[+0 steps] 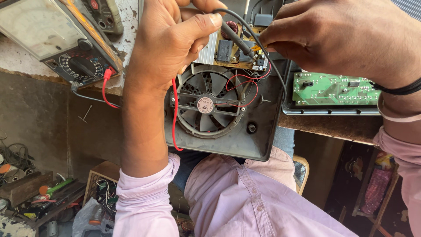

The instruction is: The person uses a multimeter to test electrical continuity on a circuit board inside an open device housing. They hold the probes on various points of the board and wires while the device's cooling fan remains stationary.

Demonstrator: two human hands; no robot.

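Observation:
My left hand (169,44) grips a black test probe (234,37) between thumb and fingers, its tip resting on the tan circuit board (226,50) of an opened dark grey appliance housing (258,131). A red lead (175,114) runs down past my left wrist. My right hand (333,35) pinches a small orange-tipped part (256,47) against the same board, right beside the probe tip; what it is stays hidden under the fingers. A round grey cooling fan (205,104) with thin red wires sits in the housing just below both hands.
An analog multimeter (57,39) with a red plug lies at upper left on a worn bench (127,26). A green circuit board (333,90) sits in a tray at right. Tools and cables (39,193) clutter the floor at lower left. The housing rests on my lap.

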